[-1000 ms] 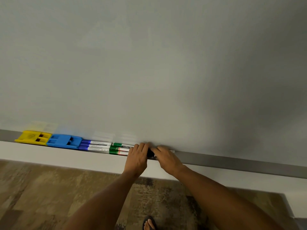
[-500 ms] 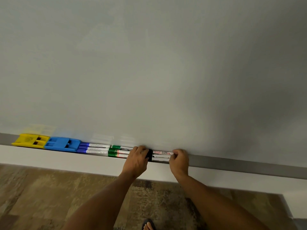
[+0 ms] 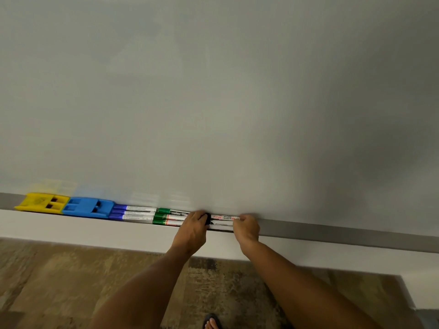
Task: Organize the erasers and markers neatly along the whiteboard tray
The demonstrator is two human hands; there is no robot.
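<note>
On the grey whiteboard tray (image 3: 332, 230) a row runs from the left: a yellow eraser (image 3: 40, 202), a blue eraser (image 3: 88, 207), three purple-capped markers (image 3: 134, 213) and three green-capped markers (image 3: 169, 217). Right of them lie black-capped markers (image 3: 223, 222) with white barrels, stacked front to back. My left hand (image 3: 193, 230) presses on their black cap end, fingers curled over it. At the opposite end my right hand (image 3: 245, 227) closes its fingers over the barrels. How many black markers lie there is hidden by the hands.
The blank whiteboard (image 3: 213, 103) fills the upper view. A white ledge (image 3: 71, 230) runs below the tray. Patterned brown carpet (image 3: 59, 281) lies underneath, with my sandalled foot (image 3: 212, 322) at the bottom edge. The tray stretches bare to the right.
My right hand slid rightwards along the black markers from beside my left hand to their far end, uncovering the white barrels. My left hand stayed on the cap end.
</note>
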